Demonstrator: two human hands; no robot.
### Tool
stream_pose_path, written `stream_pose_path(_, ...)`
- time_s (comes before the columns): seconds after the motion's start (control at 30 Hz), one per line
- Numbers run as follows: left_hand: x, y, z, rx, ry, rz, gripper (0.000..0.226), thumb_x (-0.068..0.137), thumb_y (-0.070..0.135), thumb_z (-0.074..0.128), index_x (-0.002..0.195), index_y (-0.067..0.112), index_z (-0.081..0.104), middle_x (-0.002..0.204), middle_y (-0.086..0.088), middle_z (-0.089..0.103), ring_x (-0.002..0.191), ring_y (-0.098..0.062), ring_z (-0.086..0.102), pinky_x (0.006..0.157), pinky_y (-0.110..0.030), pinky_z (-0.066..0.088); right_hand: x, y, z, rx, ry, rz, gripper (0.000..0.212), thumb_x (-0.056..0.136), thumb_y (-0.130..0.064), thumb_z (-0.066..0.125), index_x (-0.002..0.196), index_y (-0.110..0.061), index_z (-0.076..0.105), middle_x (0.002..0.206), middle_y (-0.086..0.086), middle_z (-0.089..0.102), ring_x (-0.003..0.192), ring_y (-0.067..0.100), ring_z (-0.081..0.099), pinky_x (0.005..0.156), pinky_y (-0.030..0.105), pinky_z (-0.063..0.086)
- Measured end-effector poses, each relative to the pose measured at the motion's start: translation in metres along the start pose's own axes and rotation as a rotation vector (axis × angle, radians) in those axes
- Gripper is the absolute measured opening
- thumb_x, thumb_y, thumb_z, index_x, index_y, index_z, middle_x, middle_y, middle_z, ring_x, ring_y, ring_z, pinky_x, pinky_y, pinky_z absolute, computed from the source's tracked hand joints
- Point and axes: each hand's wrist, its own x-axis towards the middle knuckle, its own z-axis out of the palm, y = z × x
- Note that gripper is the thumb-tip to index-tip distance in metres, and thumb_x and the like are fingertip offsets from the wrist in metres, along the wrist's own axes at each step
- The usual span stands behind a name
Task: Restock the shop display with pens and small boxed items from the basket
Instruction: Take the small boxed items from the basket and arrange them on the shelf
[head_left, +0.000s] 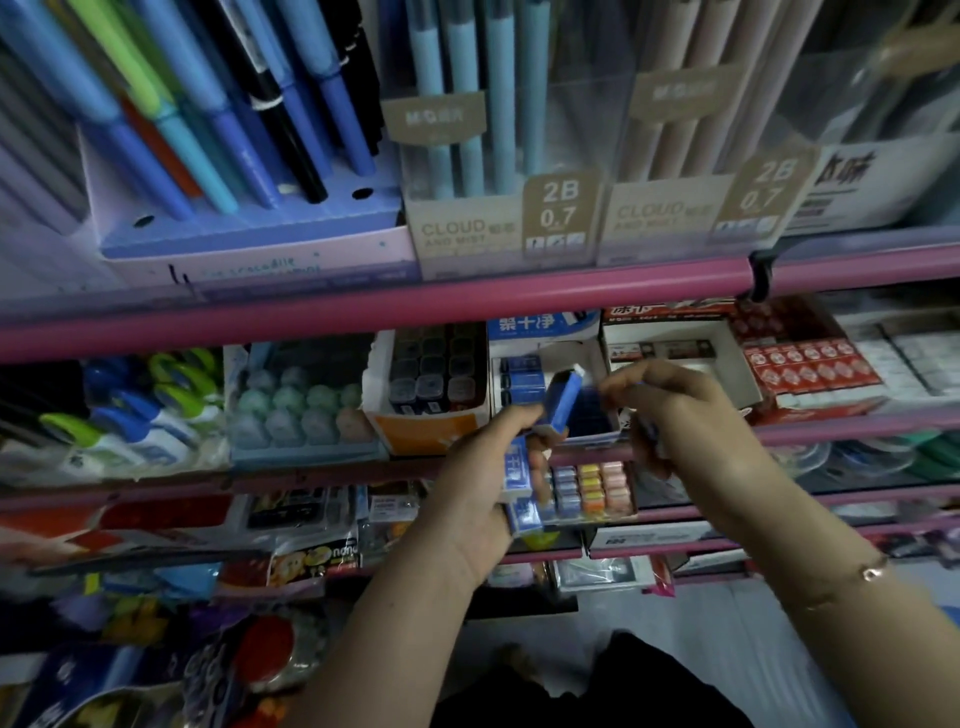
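My left hand (475, 483) is shut on a stack of small blue and white boxes (519, 478), the top one (563, 397) tilted up between thumb and fingers. My right hand (680, 415) is beside it, fingers curled on another small blue box (649, 428) that is blurred and mostly hidden. Both hands hover in front of a white open display carton (550, 364) on the middle shelf that holds more of the same blue boxes. Pens (249, 104) stand in a blue holder on the top shelf. The basket is out of view.
Pink shelf rails (415, 306) cross the view. Pencil lead displays marked 2B 0.7 (558, 208) stand above. Beside the carton are a dark eraser box (431, 384), red boxes (805, 369), pastel items (301, 410) and correction tapes (135, 410). Lower shelves hold packed stationery.
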Motion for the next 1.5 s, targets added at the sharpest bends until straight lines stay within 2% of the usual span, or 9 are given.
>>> stream_pose_path(0.3, 0.007, -0.016, 0.006, 0.299, 0.120, 0.205, 0.006, 0.084, 0.025, 0.070, 0.079, 0.023, 0.073, 0.067, 0.008, 0.072, 0.056, -0.003, 0.064, 0.050, -0.018, 0.046, 0.004, 0.016, 0.017, -0.078, -0.068, -0.082, 0.008, 0.088, -0.011, 0.062, 0.091, -0.014, 0.069, 0.039, -0.012, 0.050, 0.031, 0.002, 0.035, 0.034, 0.014, 0.027)
stream_pose_path(0.4, 0.015, -0.021, 0.000, 0.901, 0.113, 0.454, 0.016, 0.088, 0.030, 0.066, 0.103, 0.026, 0.070, 0.106, 0.006, 0.070, 0.083, -0.003, 0.065, 0.072, -0.014, 0.045, 0.042, 0.006, 0.007, -0.578, 0.067, -0.375, 0.017, 0.088, -0.020, 0.065, 0.103, -0.019, 0.072, 0.081, -0.009, 0.072, 0.071, 0.008, 0.064, 0.056, 0.015, 0.045)
stream_pose_path(0.47, 0.020, -0.023, -0.006, 1.346, 0.121, 0.538, 0.042, 0.092, 0.032, 0.059, 0.132, 0.020, 0.055, 0.144, 0.004, 0.045, 0.124, -0.009, 0.049, 0.097, -0.015, 0.037, 0.066, -0.001, 0.004, -0.984, 0.067, -0.512, 0.029, 0.089, -0.033, 0.062, 0.113, -0.018, 0.068, 0.107, 0.008, 0.070, 0.099, 0.028, 0.063, 0.077, 0.028, 0.049)
stream_pose_path(0.53, 0.023, -0.023, -0.011, 1.507, 0.117, 0.485, 0.054, 0.094, 0.032, 0.054, 0.144, 0.017, 0.040, 0.156, 0.004, 0.025, 0.139, -0.014, 0.032, 0.109, -0.025, 0.030, 0.086, -0.005, 0.004, -1.265, -0.079, -0.477, 0.038, 0.090, -0.042, 0.056, 0.119, -0.018, 0.061, 0.121, 0.011, 0.063, 0.110, 0.031, 0.057, 0.087, 0.034, 0.046)
stream_pose_path(0.97, 0.026, -0.025, -0.020, 1.602, 0.093, 0.433, 0.053, 0.095, 0.033, 0.051, 0.144, 0.017, 0.037, 0.157, 0.006, 0.020, 0.140, -0.014, 0.028, 0.108, -0.028, 0.030, 0.111, 0.000, 0.015, -1.502, -0.329, -0.241, 0.033, 0.092, -0.019, 0.050, 0.124, -0.016, 0.055, 0.132, 0.011, 0.054, 0.121, 0.029, 0.050, 0.101, 0.033, 0.041)
stream_pose_path(1.13, 0.022, -0.024, -0.020, 1.497, 0.078, 0.498, 0.051, 0.094, 0.031, 0.055, 0.142, 0.019, 0.041, 0.156, 0.007, 0.023, 0.140, -0.011, 0.028, 0.108, -0.026, 0.030, 0.084, 0.008, 0.024, -1.759, -0.149, -0.567, 0.034, 0.095, -0.014, 0.040, 0.126, -0.018, 0.054, 0.120, 0.010, 0.060, 0.107, 0.032, 0.061, 0.085, 0.038, 0.048)
stream_pose_path(1.23, 0.015, -0.024, -0.018, 1.264, 0.105, 0.566, 0.037, 0.091, 0.031, 0.060, 0.127, 0.024, 0.057, 0.137, 0.010, 0.051, 0.123, -0.010, 0.048, 0.096, -0.017, 0.040, 0.073, 0.007, 0.017, -1.423, 0.083, -0.639, 0.024, 0.088, -0.015, 0.051, 0.108, -0.012, 0.064, 0.099, 0.012, 0.066, 0.087, 0.031, 0.064, 0.066, 0.033, 0.044)
stream_pose_path(1.37, 0.004, -0.012, -0.005, 0.622, 0.005, 0.319, 0.006, 0.085, 0.025, 0.068, 0.082, 0.027, 0.073, 0.079, 0.013, 0.072, 0.063, -0.002, 0.063, 0.058, -0.020, 0.051, 0.046, -0.002, 0.022, 0.055, -0.114, 0.037, 0.019, 0.087, -0.005, 0.043, 0.078, -0.008, 0.060, 0.064, 0.004, 0.058, 0.050, 0.012, 0.049, 0.051, 0.024, 0.036)
stream_pose_path(1.5, 0.002, -0.006, 0.001, 0.546, -0.030, 0.240, 0.018, 0.082, 0.032, 0.070, 0.067, 0.040, 0.074, 0.071, 0.015, 0.072, 0.058, 0.000, 0.061, 0.066, -0.026, 0.045, 0.024, 0.006, 0.021, 0.545, -0.205, 0.197, 0.029, 0.084, 0.003, 0.032, 0.094, -0.008, 0.057, 0.082, 0.010, 0.070, 0.072, 0.021, 0.066, 0.063, 0.029, 0.051)
